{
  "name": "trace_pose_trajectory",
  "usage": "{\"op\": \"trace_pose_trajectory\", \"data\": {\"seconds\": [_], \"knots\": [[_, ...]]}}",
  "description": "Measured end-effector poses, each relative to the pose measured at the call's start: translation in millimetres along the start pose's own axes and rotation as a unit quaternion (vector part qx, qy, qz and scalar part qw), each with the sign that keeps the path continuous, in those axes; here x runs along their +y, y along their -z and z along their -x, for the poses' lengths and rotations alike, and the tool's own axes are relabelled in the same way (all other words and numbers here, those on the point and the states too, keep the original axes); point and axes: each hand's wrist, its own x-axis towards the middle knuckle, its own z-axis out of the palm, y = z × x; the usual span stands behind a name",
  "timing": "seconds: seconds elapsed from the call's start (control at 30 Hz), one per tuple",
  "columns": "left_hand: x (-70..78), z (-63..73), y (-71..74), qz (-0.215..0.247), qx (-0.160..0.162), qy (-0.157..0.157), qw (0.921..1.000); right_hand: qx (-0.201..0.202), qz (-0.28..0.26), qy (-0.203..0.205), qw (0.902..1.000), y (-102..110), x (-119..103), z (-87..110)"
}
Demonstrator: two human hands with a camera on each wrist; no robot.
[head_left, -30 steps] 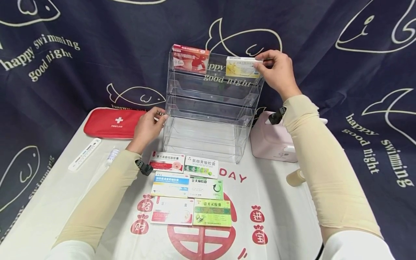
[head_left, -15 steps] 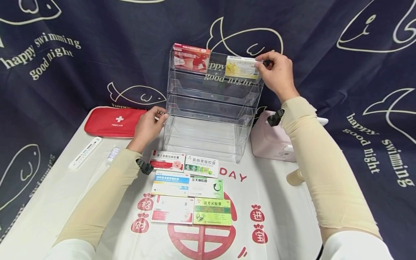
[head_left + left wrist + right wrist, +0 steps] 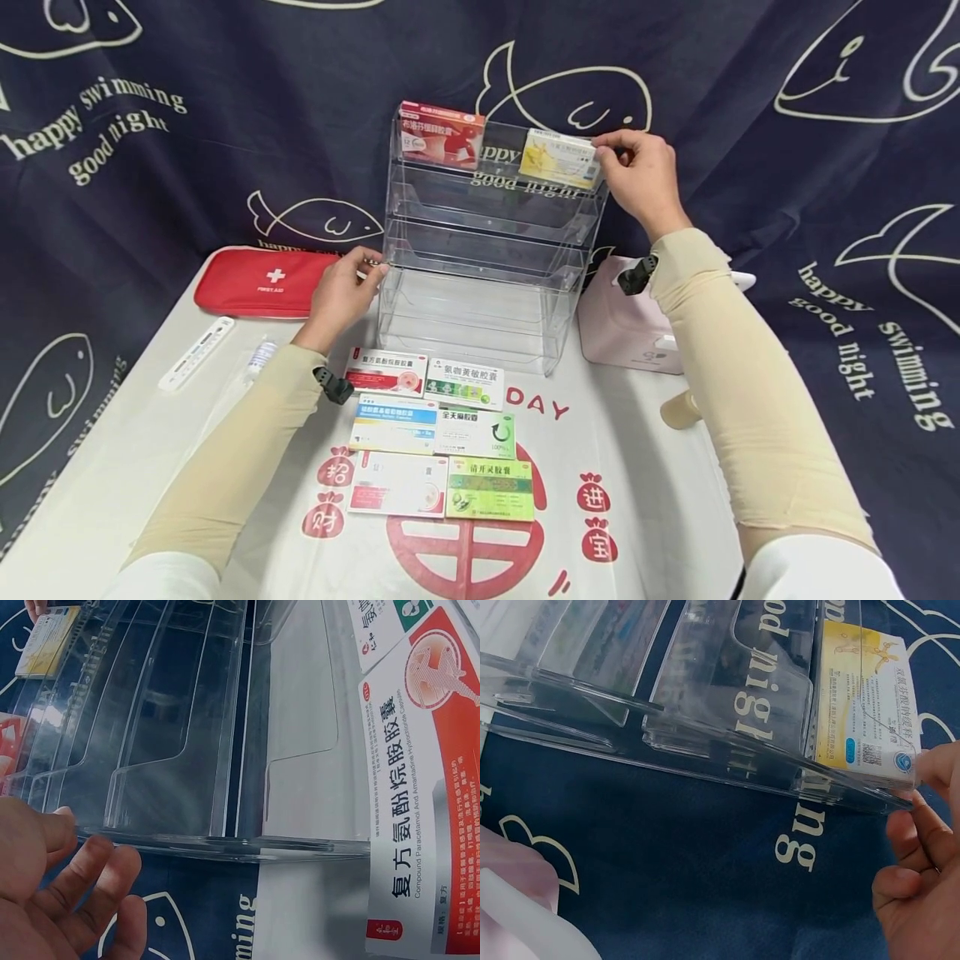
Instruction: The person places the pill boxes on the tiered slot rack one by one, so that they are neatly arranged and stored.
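Note:
A clear tiered rack [image 3: 480,250] stands on the table. On its top tier are a red medicine box [image 3: 441,137] at the left and a yellow-and-white medicine box [image 3: 558,158] at the right. My right hand [image 3: 637,171] has its thumb and fingertips at the right end of the yellow-and-white medicine box, beside the rack's corner. In the right wrist view, that medicine box [image 3: 866,705] shows behind the clear front panel. My left hand [image 3: 343,292] pinches the rack's left side edge; the left wrist view shows thumb and fingers [image 3: 120,874] at its side panel.
Several medicine boxes [image 3: 438,433] lie flat in front of the rack. A red first aid pouch [image 3: 255,283], a white thermometer-like stick [image 3: 197,354] and a small bottle [image 3: 261,357] lie at the left. At the right are a pink case [image 3: 630,325] and a beige roll [image 3: 681,410].
The yellow-and-white medicine box has shifted slightly right and down on the top tier. My right fingertips have drawn back from over its top corner to its end. The left hand stays put.

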Motion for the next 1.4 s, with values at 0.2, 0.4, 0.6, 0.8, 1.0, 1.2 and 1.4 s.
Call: {"op": "trace_pose_trajectory", "data": {"seconds": [0.2, 0.4, 0.6, 0.8, 1.0, 1.2, 1.4], "knots": [[0.0, 0.6, 0.9, -0.002, 0.002, -0.004, 1.0000, 0.073, -0.021, 0.043, 0.9962, -4.5, 3.0, 6.7], [-0.8, 0.8, -1.6, 0.002, 0.003, -0.011, 0.9999, 0.132, -0.115, 0.059, 0.9828, -8.2, -8.7, 49.8], [-1.2, 0.9, -2.6, 0.010, 0.004, -0.012, 0.9999, -0.039, -0.185, 0.042, 0.9811, -5.9, -20.9, 141.8], [-0.1, 1.1, -2.3, 0.020, 0.005, -0.010, 0.9997, -0.261, -0.143, 0.033, 0.9541, -30.0, 24.1, 246.7], [-0.6, 2.8, -3.3, 0.035, 0.004, -0.006, 0.9994, -0.357, -0.157, -0.010, 0.9208, -45.2, 35.7, 340.1], [-2.9, 3.4, -4.6, 0.036, 0.000, -0.009, 0.9993, -0.366, -0.146, -0.049, 0.9178, -47.0, 35.4, 393.2], [-2.0, 2.0, -4.3, 0.035, 0.006, -0.010, 0.9993, -0.336, -0.134, -0.054, 0.9307, -47.1, 32.6, 409.9]]}}
